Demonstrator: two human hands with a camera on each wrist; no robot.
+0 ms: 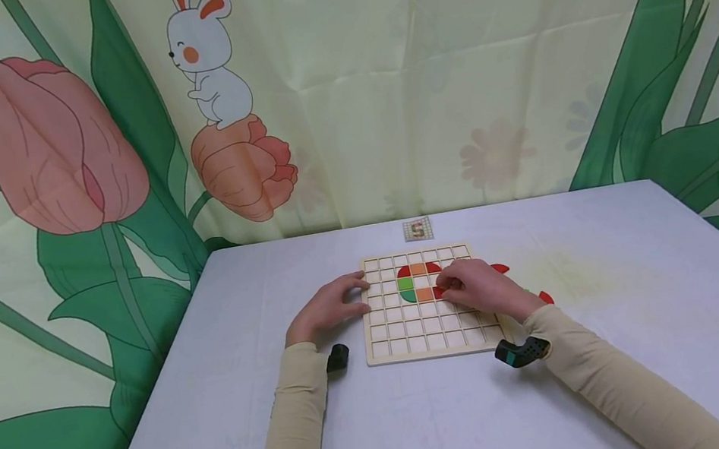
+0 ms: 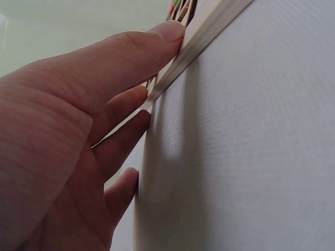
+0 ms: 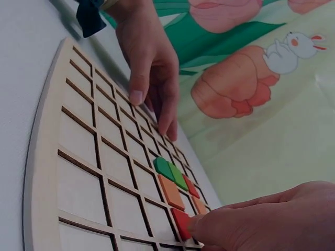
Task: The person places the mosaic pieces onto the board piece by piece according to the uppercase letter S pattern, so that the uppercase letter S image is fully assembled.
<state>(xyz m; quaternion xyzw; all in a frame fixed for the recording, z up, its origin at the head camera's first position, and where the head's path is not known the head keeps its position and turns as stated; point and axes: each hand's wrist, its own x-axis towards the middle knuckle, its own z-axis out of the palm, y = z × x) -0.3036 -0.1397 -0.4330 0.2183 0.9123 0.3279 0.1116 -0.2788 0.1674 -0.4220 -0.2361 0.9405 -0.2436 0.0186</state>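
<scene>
A wooden grid board point(image 1: 390, 347) lies on the table. Set in its squares is a ring of coloured tiles: a light green tile point(image 1: 405, 284), a dark green rounded tile point(image 1: 407, 297), orange tiles point(image 1: 424, 294) and red tiles point(image 1: 404, 272). My right hand point(image 1: 481, 285) bends over the ring's right side, thumb and fingers pinching a red tile point(image 3: 180, 224) at the lower right corner. Its far edge is hidden by the fingertips. On the board's left edge, my left hand point(image 1: 329, 305) rests its thumb and fingertips, fingers loosely spread.
Behind the board lies a small patterned card point(image 1: 418, 229). Loose red pieces point(image 1: 500, 267) lie right of the board, partly hidden by my right hand and forearm. A printed curtain point(image 1: 370, 100) hangs behind the white table point(image 1: 218, 398).
</scene>
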